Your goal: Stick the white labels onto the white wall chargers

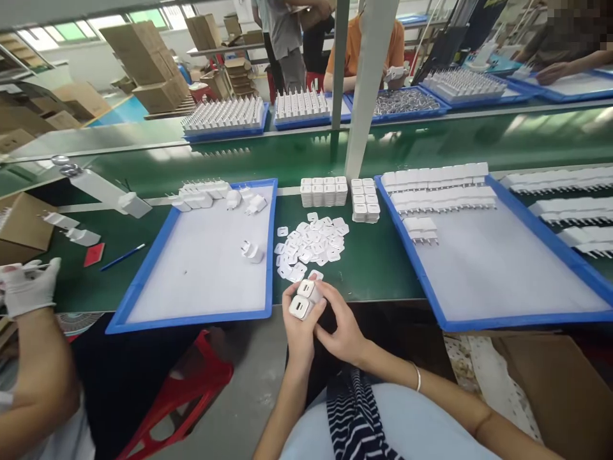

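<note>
Two white USB chargers (301,306) are held side by side, their port faces turned up. My left hand (299,335) is closed around them from the left and below. From the right, my right hand (343,322) grips the farther charger with its fingers. Just beyond my hands lies a loose heap of small white square covers (313,241), each with a port slot. Behind the heap stand neat stacks of the same covers (324,191). A single charger with prongs (251,251) lies in the left blue-rimmed tray (205,281).
On the right, a second blue-rimmed tray (517,275) holds rows of chargers (438,185). A co-worker's gloved hand (31,284) is at far left, near a blue pen (122,257). An upright post (366,102) rises behind the stacks. A red stool (186,396) stands below left.
</note>
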A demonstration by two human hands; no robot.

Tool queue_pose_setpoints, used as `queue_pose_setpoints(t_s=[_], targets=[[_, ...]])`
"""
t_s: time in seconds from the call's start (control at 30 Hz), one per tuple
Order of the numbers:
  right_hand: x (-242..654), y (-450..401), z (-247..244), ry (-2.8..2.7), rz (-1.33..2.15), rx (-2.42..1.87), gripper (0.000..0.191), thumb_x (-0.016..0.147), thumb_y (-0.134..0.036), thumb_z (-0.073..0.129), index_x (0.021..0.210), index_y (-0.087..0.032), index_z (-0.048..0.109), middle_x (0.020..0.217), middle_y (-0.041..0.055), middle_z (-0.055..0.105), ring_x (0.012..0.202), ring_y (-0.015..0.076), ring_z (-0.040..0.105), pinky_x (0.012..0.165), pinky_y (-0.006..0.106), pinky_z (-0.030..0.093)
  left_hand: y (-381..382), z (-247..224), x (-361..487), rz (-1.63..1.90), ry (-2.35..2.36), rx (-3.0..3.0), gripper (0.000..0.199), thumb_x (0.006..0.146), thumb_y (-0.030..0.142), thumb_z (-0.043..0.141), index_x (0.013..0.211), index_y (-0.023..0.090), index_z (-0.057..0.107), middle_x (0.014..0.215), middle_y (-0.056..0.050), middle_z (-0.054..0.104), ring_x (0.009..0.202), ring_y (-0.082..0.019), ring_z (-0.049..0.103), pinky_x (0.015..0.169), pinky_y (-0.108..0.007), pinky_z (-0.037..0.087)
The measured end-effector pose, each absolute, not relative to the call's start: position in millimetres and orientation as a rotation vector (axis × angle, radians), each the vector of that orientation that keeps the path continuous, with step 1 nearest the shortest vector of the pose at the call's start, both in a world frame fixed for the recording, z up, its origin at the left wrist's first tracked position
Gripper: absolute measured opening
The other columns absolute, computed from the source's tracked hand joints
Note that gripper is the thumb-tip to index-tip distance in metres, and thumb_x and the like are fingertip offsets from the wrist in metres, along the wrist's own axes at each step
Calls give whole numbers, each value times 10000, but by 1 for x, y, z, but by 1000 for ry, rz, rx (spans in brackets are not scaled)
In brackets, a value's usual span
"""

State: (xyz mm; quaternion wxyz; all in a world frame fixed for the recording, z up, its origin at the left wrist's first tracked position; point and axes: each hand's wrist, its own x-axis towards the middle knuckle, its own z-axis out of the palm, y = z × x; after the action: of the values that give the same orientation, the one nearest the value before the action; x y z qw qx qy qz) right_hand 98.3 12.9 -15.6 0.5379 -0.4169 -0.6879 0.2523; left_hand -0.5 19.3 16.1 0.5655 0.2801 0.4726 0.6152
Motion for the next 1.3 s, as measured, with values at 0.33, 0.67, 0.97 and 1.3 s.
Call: queue_pose_setpoints(t_s=[0.33, 0.67, 0.97, 1.3], targets=[[135, 69, 22, -1774, 747, -1142, 224, 955, -362, 598, 1118, -242, 694, 1079, 72, 771, 976, 240, 730, 853, 379, 617, 35, 16, -19, 1423, 1015, 540, 394, 743, 211, 840, 1083, 204, 643, 1241, -94, 754, 1205, -293, 695, 1110, -470, 489], [162, 183, 19, -1871, 490, -1724, 371, 793, -193, 725, 1163, -167, 742, 1161, 159, 657, 1127, 360, 564, 973, 527, 497, 44, 9, -44, 1212, 759, 491, 615, 646, 209, 860, 1236, 210, 684, 1221, -113, 753, 1033, -301, 757, 955, -428, 593], [154, 194, 23, -2105, 434, -1743, 209, 865, -167, 704, 1063, -149, 767, 1129, 144, 697, 1036, 316, 595, 927, 451, 488, 41, 18, -43, 1159, 822, 453, 468, 717, 186, 807, 1167, 180, 679, 1154, -110, 766, 1013, -312, 761, 916, -427, 589], [159, 200, 26, -2276, 250, -1646, 304, 1034, -192, 454, 962, -148, 746, 981, 156, 734, 959, 302, 610, 826, 396, 447, 44, 17, -38, 1164, 880, 465, 532, 727, 255, 814, 1234, 158, 685, 1208, -142, 751, 1039, -334, 756, 970, -483, 584]])
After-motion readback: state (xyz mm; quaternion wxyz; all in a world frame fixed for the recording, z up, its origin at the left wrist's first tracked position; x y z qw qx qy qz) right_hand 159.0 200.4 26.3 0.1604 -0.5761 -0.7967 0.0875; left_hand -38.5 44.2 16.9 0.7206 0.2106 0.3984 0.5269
